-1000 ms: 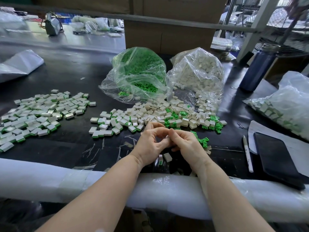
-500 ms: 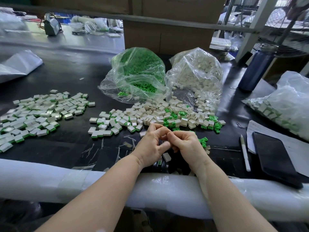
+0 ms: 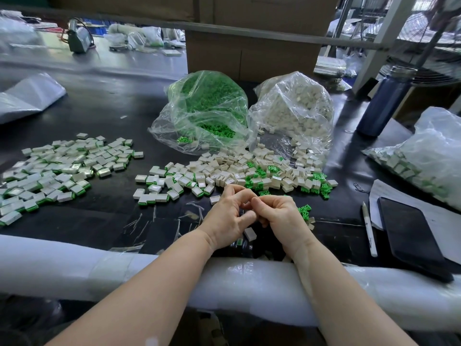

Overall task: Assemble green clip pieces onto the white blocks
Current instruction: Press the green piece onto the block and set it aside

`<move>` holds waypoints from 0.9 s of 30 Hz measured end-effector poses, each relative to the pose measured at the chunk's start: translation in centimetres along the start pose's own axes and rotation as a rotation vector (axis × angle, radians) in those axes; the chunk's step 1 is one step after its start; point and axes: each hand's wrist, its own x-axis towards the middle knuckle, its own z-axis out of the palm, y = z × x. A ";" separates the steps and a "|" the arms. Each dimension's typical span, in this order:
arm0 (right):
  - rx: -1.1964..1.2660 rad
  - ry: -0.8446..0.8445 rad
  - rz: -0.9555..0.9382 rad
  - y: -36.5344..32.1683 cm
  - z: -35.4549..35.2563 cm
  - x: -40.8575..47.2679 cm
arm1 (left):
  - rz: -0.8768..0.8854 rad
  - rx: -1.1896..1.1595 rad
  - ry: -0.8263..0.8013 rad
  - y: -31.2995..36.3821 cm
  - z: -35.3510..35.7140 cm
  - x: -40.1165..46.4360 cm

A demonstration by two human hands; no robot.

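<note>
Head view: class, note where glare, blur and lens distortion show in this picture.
Head view: glare streaks the dark table and the foam edge roll; the back bench is soft and blurred; the rail bows, a wide-angle effect; the hands stay sharp.

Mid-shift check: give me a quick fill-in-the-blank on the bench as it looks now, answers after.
1. The bag of green clips lies to the ____ of the bag of white blocks.
2. The pen lies just left of the black ____.
3. The tall bottle at the far right is dark ____.
4. The left hand and right hand meet just ____ the padded table edge.

Answers: left; phone; blue; beyond
</note>
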 end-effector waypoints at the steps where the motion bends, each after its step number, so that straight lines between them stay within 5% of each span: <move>1: 0.002 -0.001 0.000 0.0 0.0 0.0 | -0.005 -0.001 -0.005 0.2 0.0 0.0; 27: -0.015 -0.003 0.001 -0.3 0.1 -0.1 | -0.035 0.004 -0.004 0.2 0.0 -0.1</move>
